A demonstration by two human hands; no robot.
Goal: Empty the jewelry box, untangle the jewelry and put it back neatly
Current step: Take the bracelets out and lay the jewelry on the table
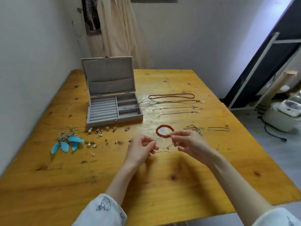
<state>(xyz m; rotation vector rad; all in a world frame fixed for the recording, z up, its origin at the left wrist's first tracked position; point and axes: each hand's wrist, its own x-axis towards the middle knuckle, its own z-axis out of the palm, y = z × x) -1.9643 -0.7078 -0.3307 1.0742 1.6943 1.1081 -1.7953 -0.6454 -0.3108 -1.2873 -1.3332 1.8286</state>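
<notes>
Left hand: the left hand [140, 149] is hovering over the table [162, 176], thumb and forefinger pinching one end of a thin chain [164, 146].
Right hand: the right hand [189, 142] is pinching the other end of the same chain, fingers curled, just in front of the red bracelet [164, 132].
Chain: hanging slack between the two hands, a loose tail trailing down to the wood below.
Jewelry box: the grey box [112, 110] is sitting open at the back left of the table, lid standing upright; one dark cord is lying across its right-hand compartments.
Necklaces: four necklaces [175, 103] are lying in rows to the right of the box, stretched out side by side.
Red bracelet: lying flat on the table, partly behind the right fingertips.
Other bracelets: a pale tangled one [193, 128] and a dark thin one [218, 128] are lying right of the red one.
Earrings: the blue feather earrings [68, 141] are resting at the left; small studs [105, 136] are lying scattered in front of the box.
</notes>
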